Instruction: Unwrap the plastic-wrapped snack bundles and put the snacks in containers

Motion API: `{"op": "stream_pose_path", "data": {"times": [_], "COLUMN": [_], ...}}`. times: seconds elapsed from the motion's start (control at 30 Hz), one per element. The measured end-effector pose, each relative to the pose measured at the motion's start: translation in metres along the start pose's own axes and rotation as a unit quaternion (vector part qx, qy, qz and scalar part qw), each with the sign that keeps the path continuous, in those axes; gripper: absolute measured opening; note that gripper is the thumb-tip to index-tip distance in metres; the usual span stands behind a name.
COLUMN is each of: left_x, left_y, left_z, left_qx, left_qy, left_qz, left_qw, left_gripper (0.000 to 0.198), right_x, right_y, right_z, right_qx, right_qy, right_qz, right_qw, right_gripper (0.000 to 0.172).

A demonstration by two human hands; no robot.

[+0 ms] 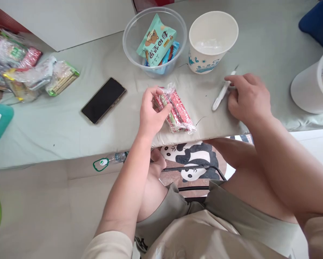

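Observation:
A bundle of red and green pieces in clear plastic wrap (179,109) lies near the table's front edge. My left hand (151,113) grips its left side, thumb on top and fingers curled at the far edge. A slim white craft knife (221,96) with a thin pointed blade lies slantwise on the table to the right. Over it reaches my right hand (250,96), its index fingertip touching the knife near the blade end. The right thumb stays apart from the index finger, beside the handle.
Behind the bundle stand a clear plastic bowl (127,46) with snack packets and a paper cup (204,66) holding clear plastic. A phone (104,100) lies left, near a pile of wrapped packets (28,68). A white bucket (307,86) is at right.

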State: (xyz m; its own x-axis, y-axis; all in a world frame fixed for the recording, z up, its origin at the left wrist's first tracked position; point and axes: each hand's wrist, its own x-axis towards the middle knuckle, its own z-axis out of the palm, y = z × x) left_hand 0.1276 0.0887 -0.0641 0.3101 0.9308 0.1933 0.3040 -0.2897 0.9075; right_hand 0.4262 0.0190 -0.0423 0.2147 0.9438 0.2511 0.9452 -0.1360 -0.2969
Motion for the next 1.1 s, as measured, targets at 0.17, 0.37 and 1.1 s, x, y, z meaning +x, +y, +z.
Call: {"op": "stream_pose_path", "data": {"times": [0.17, 0.37, 1.1], "left_x": [0.002, 0.006, 0.024], "left_y": [0.009, 0.013, -0.010], "left_z": [0.002, -0.002, -0.044], "left_qx": [-0.063, -0.097, -0.186], "left_qy": [0.088, 0.156, 0.285], "left_qz": [-0.002, -0.060, -0.146], "left_qw": [0.994, 0.981, 0.929], "left_gripper": [0.048, 0.034, 0.053], "right_x": [-0.024, -0.061, -0.044], "right_y": [-0.044, -0.099, -0.070], "right_z": [-0.011, 0.002, -0.006], "right_qx": [0.114, 0.116, 0.259], "right_qy": [0.053, -0.035, -0.010], "right_qz": [-0.140, -0.302, -0.209], "right_qw": [0.982, 0.946, 0.943], "right_gripper": [0.031, 0.018, 0.026]}}
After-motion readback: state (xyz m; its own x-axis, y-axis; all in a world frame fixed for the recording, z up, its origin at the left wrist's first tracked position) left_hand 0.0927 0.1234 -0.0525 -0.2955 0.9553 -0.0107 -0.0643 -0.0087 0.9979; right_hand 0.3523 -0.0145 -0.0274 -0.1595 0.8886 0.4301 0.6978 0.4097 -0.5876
